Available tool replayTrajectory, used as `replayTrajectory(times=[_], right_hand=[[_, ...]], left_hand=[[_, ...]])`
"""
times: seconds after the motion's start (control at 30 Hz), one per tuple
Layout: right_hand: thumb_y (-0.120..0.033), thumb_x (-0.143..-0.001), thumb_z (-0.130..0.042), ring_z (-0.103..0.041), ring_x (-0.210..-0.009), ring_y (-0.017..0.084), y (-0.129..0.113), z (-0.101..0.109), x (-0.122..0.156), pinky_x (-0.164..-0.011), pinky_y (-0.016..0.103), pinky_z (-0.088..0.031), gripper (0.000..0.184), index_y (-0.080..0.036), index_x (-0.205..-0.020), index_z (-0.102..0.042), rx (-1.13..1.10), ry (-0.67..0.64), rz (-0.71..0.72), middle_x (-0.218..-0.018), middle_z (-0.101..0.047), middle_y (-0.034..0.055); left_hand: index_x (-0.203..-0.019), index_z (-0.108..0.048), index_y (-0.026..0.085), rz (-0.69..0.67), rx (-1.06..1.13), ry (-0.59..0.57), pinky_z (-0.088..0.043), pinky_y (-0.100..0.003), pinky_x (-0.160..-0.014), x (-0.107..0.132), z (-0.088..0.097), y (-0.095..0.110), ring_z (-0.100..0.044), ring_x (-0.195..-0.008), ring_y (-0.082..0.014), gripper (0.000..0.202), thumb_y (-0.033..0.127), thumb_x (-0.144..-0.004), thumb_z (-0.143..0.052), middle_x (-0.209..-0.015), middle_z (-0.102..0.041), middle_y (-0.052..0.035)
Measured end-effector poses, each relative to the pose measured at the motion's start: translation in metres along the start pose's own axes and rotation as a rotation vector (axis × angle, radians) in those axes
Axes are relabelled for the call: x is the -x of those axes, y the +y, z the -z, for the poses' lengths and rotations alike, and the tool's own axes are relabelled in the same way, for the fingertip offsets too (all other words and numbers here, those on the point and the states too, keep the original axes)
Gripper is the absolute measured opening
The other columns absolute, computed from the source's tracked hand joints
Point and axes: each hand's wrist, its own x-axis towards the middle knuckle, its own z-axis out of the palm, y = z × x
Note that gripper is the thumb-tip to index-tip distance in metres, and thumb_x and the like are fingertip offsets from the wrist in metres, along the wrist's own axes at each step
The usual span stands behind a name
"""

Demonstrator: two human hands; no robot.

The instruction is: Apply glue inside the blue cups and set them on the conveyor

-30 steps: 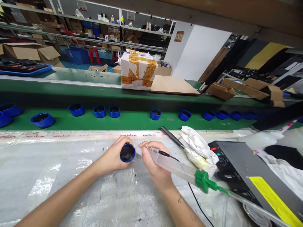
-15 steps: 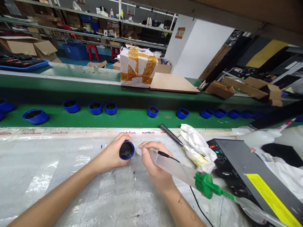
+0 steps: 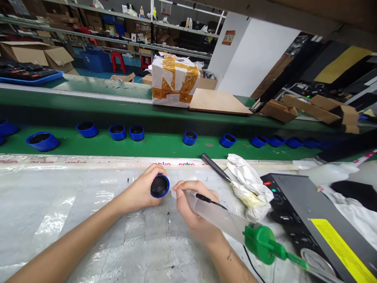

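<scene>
Gripping cup (image 3: 160,186) in left hand (image 3: 146,186) and syringe (image 3: 224,222) in right hand (image 3: 198,224), with tip (image 3: 174,192) just beside rim (image 3: 169,187); could scrape it through any wobble.

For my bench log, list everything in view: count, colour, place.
Held cup: one, blue, centre
Syringe: one, whitish and green, centre
Other cups: at least ten, blue, belt
Belt: one, green, across middle
Bench: one, greyish, foreground
Tool: one, black, centre right
Crumpled paper: one heap, white, beside tool
Control box: one, dark grey, right
Taped carton: one, white, beyond belt
Board: one, light brown, beyond belt
Open cartons: several, brown, both sides
Tray: one, blue, far left
Stools: two, red, background
Shelf goods: many, mixed, background
Left hand: one, on held cup
Right hand: one, on syringe
</scene>
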Motion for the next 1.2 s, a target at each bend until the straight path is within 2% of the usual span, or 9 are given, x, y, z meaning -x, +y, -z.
replayTrajectory(times=[0.13, 0.33, 0.53, 0.83, 1.2], right_hand=[[-0.014, -0.087, -0.065, -0.073, -0.060, 0.012, 0.001, 0.000, 0.000, -0.059, 0.020, -0.055, 0.008, -0.022, -0.084, -0.066, -0.002, -0.001, -0.010, -0.072, -0.075, -0.0020], [-0.015, -0.086, -0.065, -0.076, -0.066, 0.013, 0.003, -0.001, 0.002, -0.065, 0.020, -0.057, 0.009, -0.023, -0.083, -0.067, -0.014, -0.029, -0.056, -0.074, -0.076, -0.0029], [-0.018, -0.085, -0.065, -0.071, -0.054, 0.012, -0.002, -0.006, 0.001, -0.062, 0.021, -0.058, 0.007, -0.023, -0.080, -0.066, -0.043, -0.041, -0.076, -0.070, -0.076, -0.0037], [-0.019, -0.085, -0.065, -0.075, -0.059, 0.013, -0.004, -0.012, 0.003, -0.059, 0.019, -0.056, 0.006, -0.024, -0.082, -0.067, -0.024, -0.043, -0.081, -0.072, -0.079, -0.0034], [-0.017, -0.087, -0.065, -0.074, -0.062, 0.015, 0.002, -0.017, 0.006, -0.059, 0.023, -0.057, 0.006, -0.024, -0.087, -0.066, -0.057, -0.082, -0.089, -0.076, -0.079, -0.0011]], left_hand=[[-0.106, -0.052, 0.024, 0.004, -0.007, -0.002, -0.049, -0.034, -0.096, -0.001, 0.000, 0.001, -0.057, -0.109, -0.0220, 0.046, 0.003, -0.069, -0.068, -0.114, -0.054, -0.0029], [-0.105, -0.052, 0.024, -0.001, 0.002, -0.004, -0.051, -0.033, -0.092, -0.001, 0.001, 0.003, -0.058, -0.107, -0.0220, 0.045, 0.004, -0.068, -0.069, -0.113, -0.053, -0.0027], [-0.106, -0.052, 0.024, -0.003, 0.010, -0.007, -0.051, -0.034, -0.094, -0.001, 0.001, 0.002, -0.058, -0.110, -0.0231, 0.050, 0.001, -0.065, -0.068, -0.115, -0.053, -0.0032], [-0.108, -0.051, 0.024, 0.016, 0.002, -0.033, -0.051, -0.035, -0.096, 0.000, 0.002, -0.001, -0.056, -0.112, -0.0237, 0.051, 0.004, -0.066, -0.072, -0.117, -0.052, -0.0038], [-0.109, -0.050, 0.025, -0.018, 0.002, -0.044, -0.051, -0.038, -0.097, 0.000, 0.003, 0.002, -0.056, -0.113, -0.0249, 0.048, 0.006, -0.069, -0.071, -0.117, -0.053, -0.0050]])
